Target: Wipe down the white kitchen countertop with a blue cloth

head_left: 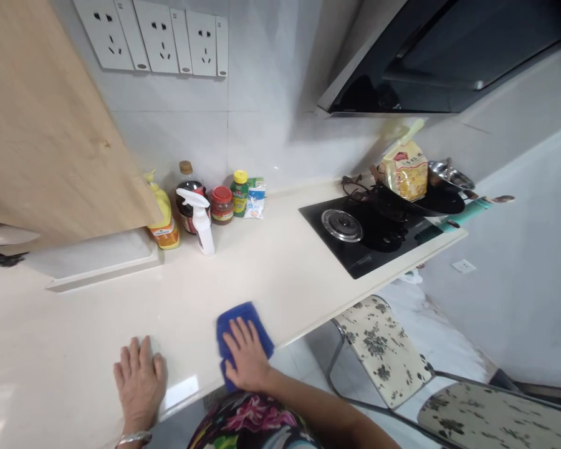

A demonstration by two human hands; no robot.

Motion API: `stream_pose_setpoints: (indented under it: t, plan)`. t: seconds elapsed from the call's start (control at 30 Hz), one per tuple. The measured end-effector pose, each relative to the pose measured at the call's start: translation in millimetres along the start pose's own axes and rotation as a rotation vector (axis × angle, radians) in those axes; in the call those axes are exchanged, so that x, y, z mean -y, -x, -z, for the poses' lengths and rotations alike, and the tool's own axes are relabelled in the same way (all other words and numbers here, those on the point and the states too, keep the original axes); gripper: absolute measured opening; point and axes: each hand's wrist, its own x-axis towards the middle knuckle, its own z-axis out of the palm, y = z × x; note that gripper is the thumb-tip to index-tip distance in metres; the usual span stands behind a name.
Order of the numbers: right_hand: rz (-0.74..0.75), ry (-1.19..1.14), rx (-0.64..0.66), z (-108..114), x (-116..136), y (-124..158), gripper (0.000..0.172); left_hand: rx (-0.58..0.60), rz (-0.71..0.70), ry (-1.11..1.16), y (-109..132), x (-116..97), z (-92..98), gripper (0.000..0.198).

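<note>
Left grip (139,383) open, flat on surface (280,274); right grip (247,353) open, pressing blue cloth (237,318). Spray bottle (202,229), red-lidded jar (222,206), gas hob (355,237) beyond.

White tiled wall (280,137) behind, a row of power sockets (152,37) high on it, a dark range hood (430,62) far right, a pale wood cabinet (42,125) left, floral folding chairs (378,349) on the pale floor (449,330) near right

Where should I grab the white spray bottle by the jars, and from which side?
Probably the body of the white spray bottle, just below the trigger head, coming from the front across the counter. It stands upright, with bottles and jars close behind it, so a reach from behind risks tipping them. Use the left hand, which holds nothing.
</note>
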Motion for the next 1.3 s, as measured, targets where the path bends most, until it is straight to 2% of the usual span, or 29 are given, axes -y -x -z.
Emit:
stream_pose_setpoints:
  t: [0.07, 0.13, 0.23, 0.37, 0.57, 0.7, 0.8, 0.9, 1.1, 1.2, 1.3]
  plan:
    - [0.124, -0.052, 0.105, 5, 24, -16, 0.071, 0.003, -0.003, -0.006, 0, 1, 0.4, 0.056]
    - [0.169, -0.083, 0.137, 8, 35, -25, 0.069, 0.006, 0.000, -0.014, -1, 0, 1.5, 0.056]
    - [0.229, -0.109, 0.123, 10, 26, -19, 0.066, 0.024, 0.019, -0.029, -2, -1, 3.8, 0.056]
    - [0.311, -0.068, 0.081, 11, -28, 13, 0.066, 0.063, 0.041, -0.034, -4, -3, 7.2, 0.057]
    - [0.029, 0.108, -0.144, 34, -142, 58, 0.066, 0.040, 0.036, -0.028, -7, -9, 8.6, 0.058]
    - [-0.071, 0.192, -0.182, 62, -213, 79, 0.063, 0.064, 0.061, -0.031, -8, -13, 9.2, 0.058]
    - [-0.130, 0.226, -0.181, 79, -252, 87, 0.063, 0.085, 0.075, -0.031, -9, -14, 9.9, 0.059]
    - [-0.136, 0.239, -0.168, 85, -272, 90, 0.064, 0.095, 0.099, -0.032, -10, -13, 9.5, 0.059]
    - [-0.104, 0.263, -0.147, 83, -284, 86, 0.064, 0.101, 0.088, -0.041, -10, -10, 5.2, 0.061]
    - [-0.166, 0.277, -0.177, 85, -297, 61, 0.059, 0.097, 0.093, -0.042, -10, -7, 3.0, 0.062]
    - [-0.322, 0.300, -0.278, 89, -314, 13, 0.056, 0.094, 0.091, -0.034, -9, -2, 0.3, 0.064]
